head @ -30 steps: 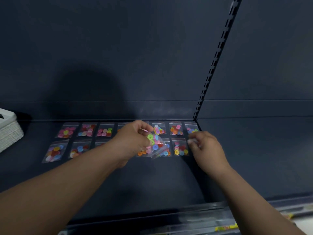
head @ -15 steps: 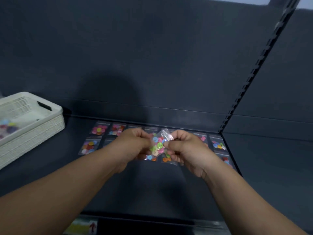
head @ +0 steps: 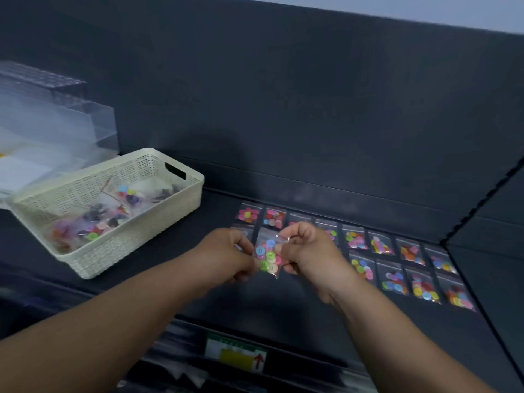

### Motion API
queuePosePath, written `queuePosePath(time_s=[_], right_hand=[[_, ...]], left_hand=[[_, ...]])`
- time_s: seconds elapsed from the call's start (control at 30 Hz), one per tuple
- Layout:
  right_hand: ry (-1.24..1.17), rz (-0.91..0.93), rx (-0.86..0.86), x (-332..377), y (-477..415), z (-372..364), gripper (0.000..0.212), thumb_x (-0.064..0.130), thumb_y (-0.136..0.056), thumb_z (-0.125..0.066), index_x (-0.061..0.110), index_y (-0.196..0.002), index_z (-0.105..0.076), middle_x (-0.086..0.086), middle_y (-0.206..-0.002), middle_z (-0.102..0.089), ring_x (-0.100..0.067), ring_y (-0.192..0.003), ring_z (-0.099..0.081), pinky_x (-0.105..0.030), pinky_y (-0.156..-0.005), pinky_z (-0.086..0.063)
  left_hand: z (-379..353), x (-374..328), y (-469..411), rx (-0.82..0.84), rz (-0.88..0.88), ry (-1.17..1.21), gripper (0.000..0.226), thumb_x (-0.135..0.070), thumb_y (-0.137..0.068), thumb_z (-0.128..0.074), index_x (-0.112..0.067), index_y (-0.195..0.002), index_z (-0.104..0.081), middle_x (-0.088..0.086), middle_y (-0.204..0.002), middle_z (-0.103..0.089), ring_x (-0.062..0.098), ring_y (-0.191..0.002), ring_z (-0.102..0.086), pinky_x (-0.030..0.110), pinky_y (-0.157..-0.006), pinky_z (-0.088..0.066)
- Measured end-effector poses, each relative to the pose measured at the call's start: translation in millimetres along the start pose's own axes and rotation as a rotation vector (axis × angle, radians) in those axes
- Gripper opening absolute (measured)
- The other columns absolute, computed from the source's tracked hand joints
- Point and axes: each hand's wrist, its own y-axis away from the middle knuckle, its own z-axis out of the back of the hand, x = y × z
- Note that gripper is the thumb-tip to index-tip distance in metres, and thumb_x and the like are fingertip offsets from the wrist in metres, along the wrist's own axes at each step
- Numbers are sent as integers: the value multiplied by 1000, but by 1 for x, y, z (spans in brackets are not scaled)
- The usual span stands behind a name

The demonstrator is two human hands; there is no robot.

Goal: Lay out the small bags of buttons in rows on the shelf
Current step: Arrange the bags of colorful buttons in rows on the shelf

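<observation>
Bag [head: 268, 258] of mixed buttons is held up between both hands above the shelf [head: 215, 304], mid-scene, not touching it. Clear plastic; the buttons inside are blue, green, pink and cream. The left hand [head: 226, 255] is curled, fingertips pinching the bag's left edge. The right hand [head: 309, 251] is curled too, thumb and fingers pinching the top right corner; a bit of clear plastic sticks up past the thumb. Whether more than one bag is in the grip I cannot tell, as it is blurred.

Laid-out bags lie flat on the shelf in two rows, behind and right of the hands. The far row [head: 354, 240] runs from a pink-flower bag at left to the shelf's right end, near the back panel [head: 283, 109]. The near row [head: 422, 287] lies just in front of it, bags side by side, reaching the same right end; its left part is mostly hidden behind the hands. Bags within each row sit close together.

The basket [head: 136, 248], cream with perforated walls and a slot handle, sits on the shelf at left, well apart from the rows. Loose button bags are piled inside, mixed colours, blurred. A clear box [head: 56, 123] stands just behind the basket at far left.

A label [head: 235, 354] in green and yellow with a red arrow sits on the front edge below the shelf, between the forearms. Both forearms are bare, coming in from the near side.
</observation>
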Motion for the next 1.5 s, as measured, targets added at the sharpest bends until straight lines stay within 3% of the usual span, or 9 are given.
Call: queuePosePath(time_s=[0.27,0.37,0.5,0.63,0.77,0.87,1.17,1.33,1.5], right_hand=[[243,-23,50,-22,-3,-67,22,-1,-84,-65,18,-84,-53,-1,-66,-56,-6,-50,-53,-19,-49,-43],[552,80,-42,-26,-3,-76,21,9,-84,-66,22,-93,-52,1,-82,-58,-11,-71,-57,-22,-63,-47],[861,259,-164,-32,11,-78,28,23,-87,-63,19,-115,-58,5,-110,-53,-16,-103,-54,-21,-81,-40],[997,433,-26,-44,16,-85,22,23,-87,-65,21,-109,-68,6,-120,-60,-17,-114,-46,-17,-90,-33],[1017,393,-84,-51,13,-91,25,28,-88,-62,27,-113,-66,12,-123,-61,-18,-114,-46,-34,-97,-41],[1045,350,-114,-50,9,-94,27,33,-89,-60,29,-116,-64,11,-123,-59,-19,-115,-45,-36,-97,-41],[1083,350,-117,-47,0,-95,30,36,-89,-60,27,-117,-63,7,-120,-60,-20,-111,-47,-36,-95,-42],[1081,349,-66,-45,1,-90,29,38,-90,-58,28,-117,-62,8,-119,-58,-17,-111,-46,-34,-95,-42],[1011,372,-29,-29,-7,-85,38,34,-92,-55,20,-128,-56,2,-126,-54,-17,-119,-44,-21,-98,-34]], left_hand=[[50,50,-3,54,42,-219,17,-4,-77,-69,-15,-83,-57,4,-63,-68,12,-48,-57,18,-48,-41],[62,62,-6,59,-11,-329,20,-14,-77,-73,-22,-85,-57,2,-75,-63,14,-63,-58,20,-58,-43],[74,72,-8,66,-97,-409,17,-24,-82,-70,-21,-95,-59,0,-90,-61,17,-80,-57,26,-76,-45],[79,77,-8,49,-240,-502,26,-27,-85,-66,-20,-110,-61,-1,-110,-62,16,-100,-58,26,-88,-45],[81,83,-13,63,-382,-876,47,-40,-87,-59,-24,-131,-50,-1,-134,-46,21,-129,-36,34,-106,-34],[83,87,-18,98,-382,-996,57,-47,-89,-53,-25,-140,-40,1,-152,-28,23,-140,-22,37,-114,-23],[86,88,-25,100,-401,-991,62,-50,-89,-53,-26,-143,-35,1,-155,-23,22,-143,-18,37,-116,-20],[85,82,-29,104,-393,-985,58,-47,-88,-55,-25,-139,-41,0,-148,-33,22,-137,-28,36,-112,-28],[84,75,-32,64,-402,-923,53,-45,-87,-57,-23,-134,-47,0,-135,-45,21,-126,-39,34,-106,-35]])
